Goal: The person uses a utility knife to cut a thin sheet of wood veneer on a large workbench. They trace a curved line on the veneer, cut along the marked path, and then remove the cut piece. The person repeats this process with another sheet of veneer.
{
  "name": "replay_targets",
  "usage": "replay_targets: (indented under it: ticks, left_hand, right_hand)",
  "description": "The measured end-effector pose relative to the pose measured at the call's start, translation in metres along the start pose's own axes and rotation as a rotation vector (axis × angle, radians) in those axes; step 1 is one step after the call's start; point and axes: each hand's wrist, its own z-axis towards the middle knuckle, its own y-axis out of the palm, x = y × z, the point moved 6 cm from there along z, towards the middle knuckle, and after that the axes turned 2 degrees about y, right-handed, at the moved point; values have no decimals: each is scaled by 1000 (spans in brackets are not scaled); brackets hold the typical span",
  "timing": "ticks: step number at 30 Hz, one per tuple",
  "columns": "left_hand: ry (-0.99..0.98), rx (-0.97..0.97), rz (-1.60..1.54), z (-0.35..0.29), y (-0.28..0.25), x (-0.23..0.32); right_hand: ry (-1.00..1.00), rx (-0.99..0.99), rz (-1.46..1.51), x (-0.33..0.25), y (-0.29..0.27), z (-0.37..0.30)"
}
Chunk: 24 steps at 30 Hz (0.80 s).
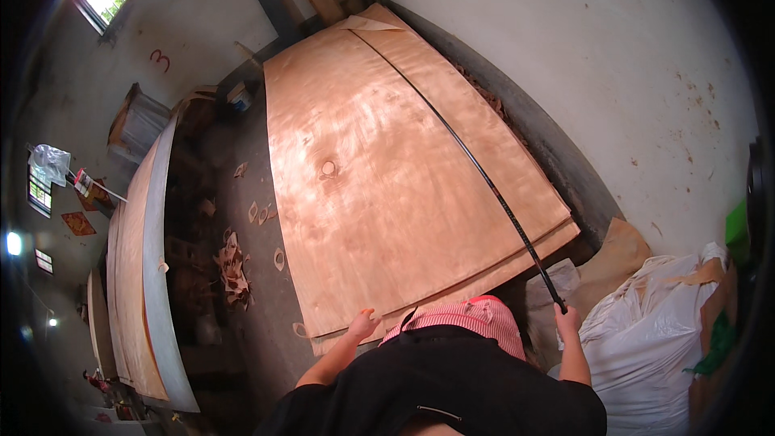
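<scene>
Head view, clock read abt. its centre: a stack of wood sheets (387, 218) is spread from 12 to 6 o'clock, laid flat, w/ the near edge of a lower sheet left peeking out below the top one; a black pole (489, 183) is slanted over its R side, from approx. 4 o'clock up to 12; its thick near end is grasped in the R hand (569, 320) at 4 o'clock, prob. since the whole sheet length can be spanned from there; its thin tip is brought to a loose flap (375, 24) at 12; contact along the sheet can't be judged. The L hand (363, 325) is placed at the near edge, 6 o'clock, poss. for steadying; whether wood is pinched or merely touched isn't shown.

Wood scraps (233, 270) are heaped on the floor at 8 o'clock, clear of the stack; a second stack (129, 234) is kept at 9, apart; a white sack (646, 307) is set nr the R hand at 4, prob. for storage.
</scene>
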Motion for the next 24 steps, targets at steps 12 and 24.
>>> replay_targets:
  ticks: [12, 24]
  left_hand:
    - [-4, 40, 50, -10, -1, -2]
    - [4, 41, 55, -10, 7, -10]
  right_hand:
    - [-155, 225, -90, -92, -28, 12]
    - [-134, 217, -41, -94, -24, 9]
